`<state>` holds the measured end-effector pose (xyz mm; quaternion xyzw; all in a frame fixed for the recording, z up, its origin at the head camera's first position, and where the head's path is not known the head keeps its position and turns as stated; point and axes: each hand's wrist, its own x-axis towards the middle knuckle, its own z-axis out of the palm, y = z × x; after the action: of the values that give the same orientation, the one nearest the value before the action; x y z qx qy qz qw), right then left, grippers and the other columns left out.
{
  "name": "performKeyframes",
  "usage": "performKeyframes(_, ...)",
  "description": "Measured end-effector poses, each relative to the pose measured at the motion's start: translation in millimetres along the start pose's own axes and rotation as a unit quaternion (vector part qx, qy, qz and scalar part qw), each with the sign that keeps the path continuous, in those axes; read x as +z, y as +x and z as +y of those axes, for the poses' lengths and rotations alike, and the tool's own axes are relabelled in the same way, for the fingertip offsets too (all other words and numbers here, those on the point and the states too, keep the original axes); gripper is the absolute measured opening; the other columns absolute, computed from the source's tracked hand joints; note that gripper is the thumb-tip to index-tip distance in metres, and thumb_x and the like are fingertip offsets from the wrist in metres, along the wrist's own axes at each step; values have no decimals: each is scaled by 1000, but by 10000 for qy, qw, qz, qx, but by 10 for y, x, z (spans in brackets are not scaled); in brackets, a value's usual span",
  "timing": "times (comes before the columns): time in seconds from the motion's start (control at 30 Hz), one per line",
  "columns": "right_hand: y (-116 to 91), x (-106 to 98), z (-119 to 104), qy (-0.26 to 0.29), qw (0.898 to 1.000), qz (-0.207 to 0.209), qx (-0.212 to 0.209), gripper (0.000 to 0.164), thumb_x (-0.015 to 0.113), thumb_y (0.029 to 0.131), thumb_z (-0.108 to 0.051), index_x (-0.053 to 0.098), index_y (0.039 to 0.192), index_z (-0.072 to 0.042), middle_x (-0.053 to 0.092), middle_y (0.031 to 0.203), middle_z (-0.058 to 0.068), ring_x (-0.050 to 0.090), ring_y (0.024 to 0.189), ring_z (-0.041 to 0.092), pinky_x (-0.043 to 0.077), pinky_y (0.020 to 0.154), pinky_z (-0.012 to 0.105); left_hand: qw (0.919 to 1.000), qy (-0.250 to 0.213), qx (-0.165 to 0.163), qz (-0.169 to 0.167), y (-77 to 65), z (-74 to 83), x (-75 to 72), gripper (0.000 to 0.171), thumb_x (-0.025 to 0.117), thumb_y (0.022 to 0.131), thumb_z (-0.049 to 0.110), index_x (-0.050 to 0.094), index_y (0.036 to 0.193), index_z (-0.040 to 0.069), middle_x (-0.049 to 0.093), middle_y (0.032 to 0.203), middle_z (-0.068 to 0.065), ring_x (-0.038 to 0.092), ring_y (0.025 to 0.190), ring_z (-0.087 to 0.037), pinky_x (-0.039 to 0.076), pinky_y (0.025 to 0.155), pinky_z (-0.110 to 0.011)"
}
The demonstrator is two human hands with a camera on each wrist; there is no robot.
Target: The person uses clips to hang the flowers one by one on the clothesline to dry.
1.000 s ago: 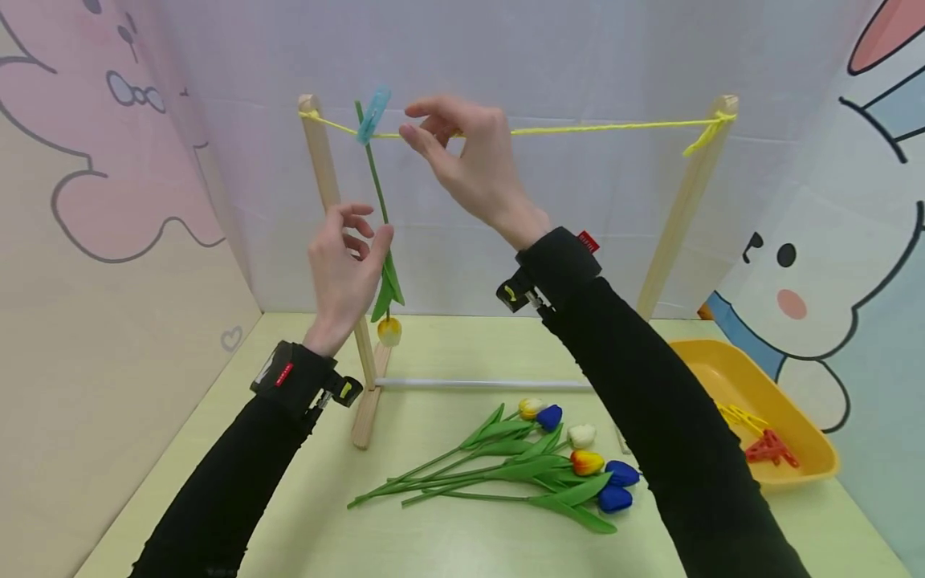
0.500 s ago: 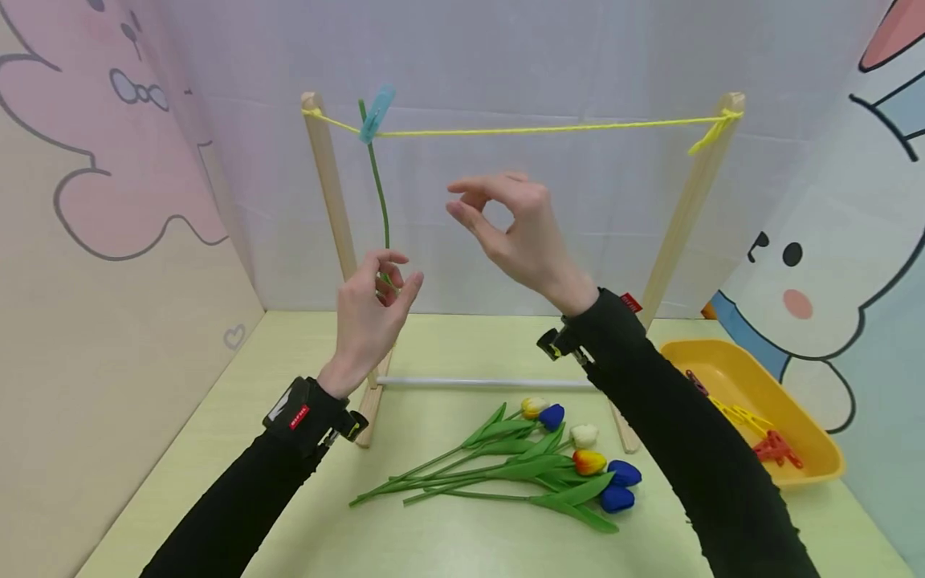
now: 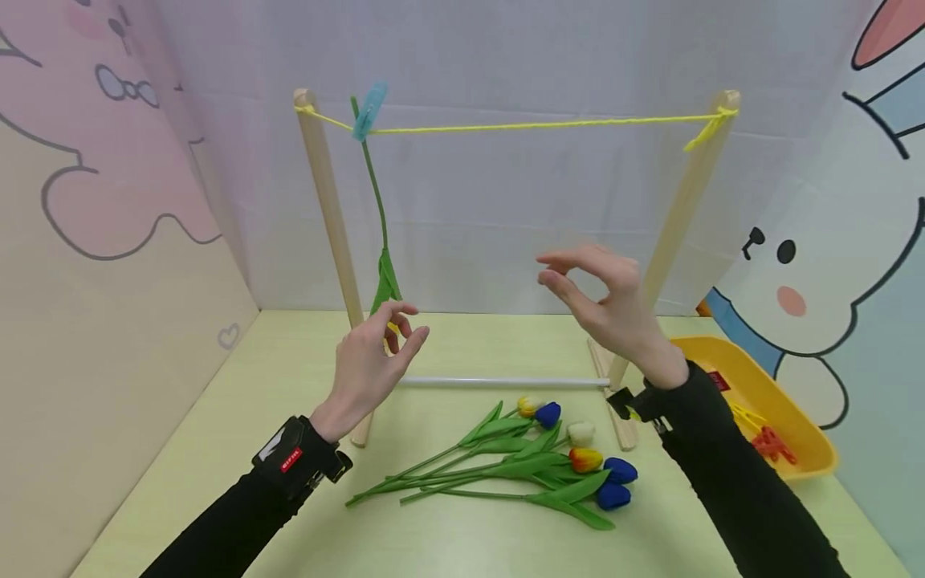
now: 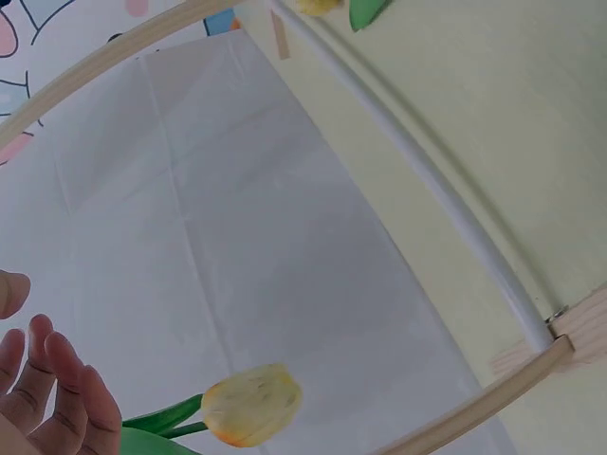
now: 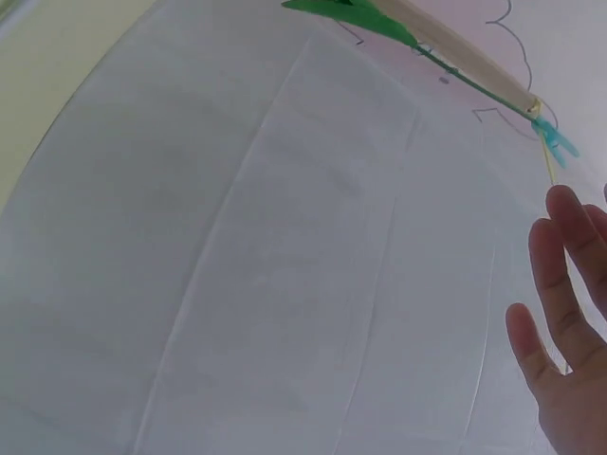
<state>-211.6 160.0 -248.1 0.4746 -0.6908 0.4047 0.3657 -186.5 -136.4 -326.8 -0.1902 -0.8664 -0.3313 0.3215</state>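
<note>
A yellow tulip [image 3: 386, 277] hangs head down from a yellow cord [image 3: 542, 125], held there by a light blue clothespin [image 3: 372, 111]. My left hand [image 3: 370, 365] is just below its leaves, fingers loosely bent with nothing in them, and covers most of the bloom in the head view. That yellow bloom [image 4: 251, 405] shows in the left wrist view, beyond the fingertips. Empty too, my right hand [image 3: 610, 301] is in the air left of the right post, thumb and forefinger apart. In the right wrist view the clothespin [image 5: 555, 137] appears far beyond the fingers.
Several tulips [image 3: 538, 464] lie on the table, blooms pointing right. A yellow tray [image 3: 820, 453] at the right holds red [image 3: 775, 444] and yellow clothespins. Wooden posts [image 3: 328, 201] carry the cord, joined low down by a white bar [image 3: 506, 383].
Both hands have come away from the cord and stem: the right moved down and to the right, the left lower along the hanging tulip. The tulip and clothespin stay in place.
</note>
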Motion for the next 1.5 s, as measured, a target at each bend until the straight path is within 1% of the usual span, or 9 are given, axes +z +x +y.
performKeyframes(0.27,-477,-450,15,-589,9956,37,729,41,64,98,-29,71,107,10,72,86,21,63,97,-13,49,91,9,9992,172,-136,-343,-217,-101,53,29,77,90,21,66,115,10,64,80,2,52,61,-10,29,47,-19)
performKeyframes(0.5,-858,-993,8,-1714,9668,-112,1892,19,69,91,5,71,109,8,60,98,-40,55,93,-25,42,87,-2,9949,233,-366,-910,-408,-170,94,27,75,92,24,66,115,14,64,83,5,50,62,-4,33,48,-18)
performKeyframes(0.63,-1075,-1262,67,-2153,9422,-463,2524,20,67,94,1,71,112,6,52,98,-48,48,91,-26,37,84,-6,9918,252,-491,-1151,-479,-209,113,25,75,92,24,66,114,16,65,82,6,50,62,-2,34,49,-19)
performKeyframes(0.7,-1177,-1354,104,-2277,9297,-645,2823,20,66,95,-2,71,113,5,60,96,-40,45,89,-25,37,80,-6,9907,265,-500,-1236,-500,-224,127,26,76,91,24,67,113,16,66,82,6,50,62,-2,34,49,-19)
performKeyframes(0.8,-1291,-1442,144,-2403,9089,-963,3269,21,66,96,-6,70,114,5,75,95,-7,40,86,-24,37,72,-4,9892,266,-501,-1350,-519,-235,150,26,76,90,24,67,113,16,67,82,6,50,62,-2,35,48,-18)
performKeyframes(0.9,-1357,-1489,188,-2475,8903,-1312,3592,23,66,97,-9,69,115,6,70,101,28,36,83,-23,37,65,0,9885,251,-457,-1420,-533,-243,170,25,75,91,24,67,114,16,68,83,6,51,62,-1,35,48,-18)
performKeyframes(1.13,-1388,-1558,389,-2522,8564,-2292,3878,30,65,99,-15,67,116,9,71,101,27,55,81,6,44,61,11,9865,214,-454,-1561,-561,-251,202,26,74,92,26,67,115,17,69,84,7,51,62,0,36,48,-18)
performKeyframes(1.27,-1409,-1576,555,-2333,8213,-2948,4290,33,65,98,-13,63,118,14,69,103,30,59,83,28,48,64,17,9856,231,-503,-1596,-575,-266,223,26,75,92,26,67,115,17,70,84,7,50,61,0,35,47,-18)
performKeyframes(1.5,-1609,-1603,816,-2214,7616,-3799,4761,33,67,94,-9,61,113,17,66,96,28,57,80,30,55,71,37,9838,265,-585,-1674,-592,-274,252,27,76,91,26,67,114,18,69,83,7,49,60,1,35,46,-18)
